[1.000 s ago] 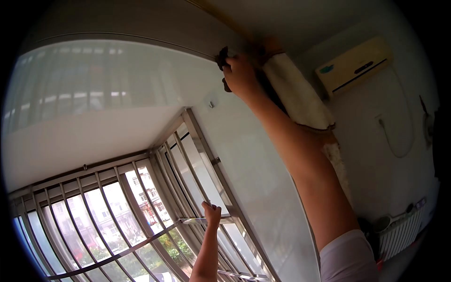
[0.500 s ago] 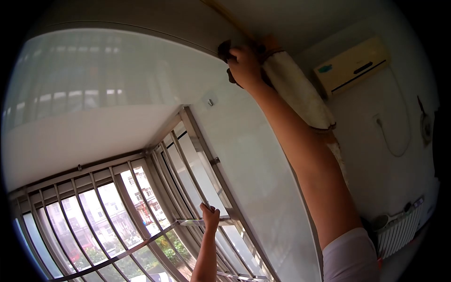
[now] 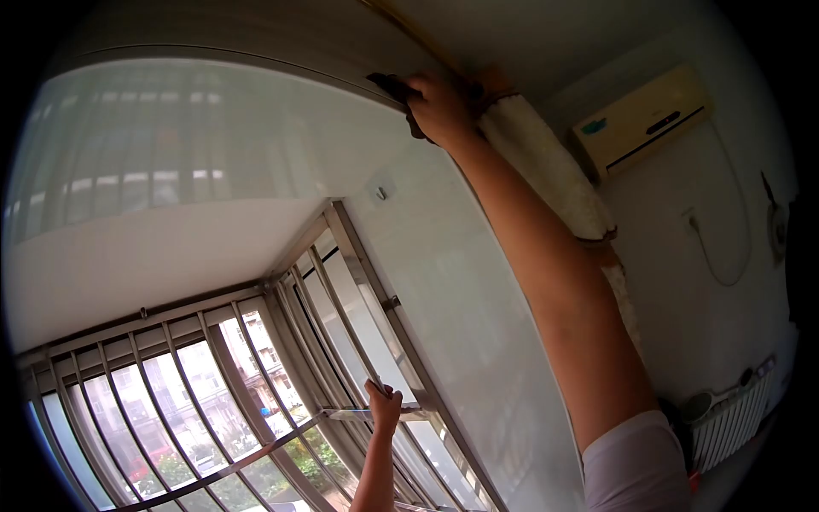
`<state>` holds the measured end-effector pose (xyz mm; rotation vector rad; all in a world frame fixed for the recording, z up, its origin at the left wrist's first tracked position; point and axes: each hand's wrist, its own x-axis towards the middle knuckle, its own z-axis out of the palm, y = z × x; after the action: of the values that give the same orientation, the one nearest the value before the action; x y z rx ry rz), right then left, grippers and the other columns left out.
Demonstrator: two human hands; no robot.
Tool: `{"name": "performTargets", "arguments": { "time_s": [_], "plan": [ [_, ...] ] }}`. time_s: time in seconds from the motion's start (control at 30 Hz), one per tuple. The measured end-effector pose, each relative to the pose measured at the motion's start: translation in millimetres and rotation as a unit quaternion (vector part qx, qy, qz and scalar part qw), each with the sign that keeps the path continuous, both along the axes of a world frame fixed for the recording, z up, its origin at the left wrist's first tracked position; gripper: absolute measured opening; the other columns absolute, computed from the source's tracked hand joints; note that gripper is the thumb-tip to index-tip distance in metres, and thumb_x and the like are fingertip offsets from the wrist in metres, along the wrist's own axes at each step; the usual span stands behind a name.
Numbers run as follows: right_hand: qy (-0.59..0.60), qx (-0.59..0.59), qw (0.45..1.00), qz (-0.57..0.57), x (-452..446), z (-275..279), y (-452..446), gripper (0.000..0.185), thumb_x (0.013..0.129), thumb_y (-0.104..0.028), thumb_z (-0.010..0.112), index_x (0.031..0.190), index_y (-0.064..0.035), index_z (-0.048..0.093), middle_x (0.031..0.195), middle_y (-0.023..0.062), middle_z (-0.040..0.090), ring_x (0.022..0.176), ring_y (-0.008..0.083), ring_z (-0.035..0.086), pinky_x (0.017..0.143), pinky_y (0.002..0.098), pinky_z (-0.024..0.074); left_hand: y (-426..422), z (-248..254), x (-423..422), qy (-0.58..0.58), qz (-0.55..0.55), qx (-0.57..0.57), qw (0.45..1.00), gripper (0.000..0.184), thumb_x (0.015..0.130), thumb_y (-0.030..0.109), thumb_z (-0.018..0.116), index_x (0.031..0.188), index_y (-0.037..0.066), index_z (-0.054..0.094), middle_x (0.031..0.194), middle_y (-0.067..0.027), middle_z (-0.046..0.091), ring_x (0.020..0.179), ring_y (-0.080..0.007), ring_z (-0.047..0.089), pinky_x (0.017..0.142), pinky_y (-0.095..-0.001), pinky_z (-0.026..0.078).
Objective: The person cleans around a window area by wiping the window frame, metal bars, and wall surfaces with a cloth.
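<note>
My right hand reaches up to the top corner of the window opening, its fingers closed on a dark cloth. The cloth lies against the brown upper frame, and part of it hangs below my fingers. Lower down, my left hand is wrapped round a metal bar of the window grille. A pale curtain hangs bunched just behind my right forearm.
Barred windows show buildings and greenery outside. A glossy pale panel lines the opening's side, with a small hook on it. On the room wall are an air conditioner and a white radiator.
The dark cloth now stretches further left along the upper frame, and my right hand has shifted slightly. My left hand keeps its grip on the bar. The view has tilted a little.
</note>
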<state>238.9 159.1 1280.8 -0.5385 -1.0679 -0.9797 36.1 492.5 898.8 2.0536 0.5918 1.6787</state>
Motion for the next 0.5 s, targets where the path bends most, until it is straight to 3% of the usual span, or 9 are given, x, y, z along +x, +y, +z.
{"name": "performTargets", "arguments": {
  "time_s": [0.07, 0.1, 0.17, 0.2, 0.27, 0.5],
  "plan": [
    [0.008, 0.017, 0.994, -0.112, 7.2, 4.3, 0.7, 0.028, 0.082, -0.007, 0.052, 0.106, -0.009, 0.066, 0.109, 0.0144, 0.059, 0.102, 0.0327, 0.057, 0.089, 0.04, 0.0458, 0.8, -0.4, 0.7, -0.004, -0.003, -0.005, 1.0, 0.052, 0.073, 0.002, 0.062, 0.114, 0.002, 0.03, 0.079, -0.0067, 0.049, 0.068, -0.0164, 0.052, 0.053, -0.032, 0.048],
    [0.009, 0.019, 0.993, -0.112, 15.5, 5.6, 3.5, 0.028, 0.082, -0.007, 0.052, 0.106, -0.009, 0.066, 0.109, 0.0144, 0.059, 0.102, 0.0327, 0.057, 0.089, 0.04, 0.0458, 2.6, -0.9, 1.7, -0.011, -0.007, -0.011, 1.0, 0.055, 0.073, 0.002, 0.062, 0.118, 0.002, 0.03, 0.079, -0.0065, 0.049, 0.067, -0.0164, 0.051, 0.053, -0.0319, 0.048],
    [0.092, -0.084, 0.978, -0.167, 35.2, 2.5, 9.1, 0.031, 0.082, -0.008, 0.05, 0.109, -0.0095, 0.066, 0.114, 0.0148, 0.059, 0.104, 0.0325, 0.056, 0.09, 0.04, 0.0449, 11.9, -3.9, 2.8, -0.01, -0.003, -0.001, 1.0, 0.057, 0.073, 0.001, 0.062, 0.12, 0.001, 0.029, 0.08, -0.0063, 0.049, 0.067, -0.0162, 0.051, 0.053, -0.0315, 0.047],
    [0.094, -0.085, 0.978, -0.166, 41.8, -3.6, 7.6, 0.031, 0.082, -0.008, 0.05, 0.109, -0.0095, 0.066, 0.114, 0.0148, 0.059, 0.104, 0.0325, 0.056, 0.09, 0.04, 0.0449, 10.8, -3.3, 2.8, -0.01, 0.0, 0.009, 1.0, 0.06, 0.073, 0.001, 0.062, 0.122, 0.001, 0.028, 0.08, -0.0061, 0.048, 0.066, -0.0161, 0.051, 0.053, -0.0312, 0.047],
    [0.089, -0.143, 0.985, -0.046, 54.0, -16.7, 6.3, 0.034, 0.082, -0.009, 0.049, 0.113, -0.0084, 0.064, 0.123, 0.0159, 0.056, 0.111, 0.0322, 0.054, 0.093, 0.0402, 0.0434, 8.1, -2.0, 1.9, -0.006, 0.004, 0.005, 1.0, 0.058, 0.073, 0.001, 0.062, 0.12, 0.001, 0.028, 0.08, -0.006, 0.048, 0.066, -0.0158, 0.05, 0.053, -0.0307, 0.047],
    [0.107, -0.224, 0.965, -0.081, 66.2, -39.0, -1.9, 0.043, 0.085, -0.009, 0.048, 0.127, -0.0053, 0.054, 0.131, 0.0173, 0.052, 0.121, 0.0319, 0.049, 0.1, 0.0375, 0.0413, 9.8, -0.7, 1.6, -0.011, -0.006, -0.032, 0.999, 0.052, 0.071, 0.0, 0.062, 0.112, 0.002, 0.031, 0.081, -0.0069, 0.05, 0.067, -0.0164, 0.051, 0.058, -0.0306, 0.045]
  ]
}}
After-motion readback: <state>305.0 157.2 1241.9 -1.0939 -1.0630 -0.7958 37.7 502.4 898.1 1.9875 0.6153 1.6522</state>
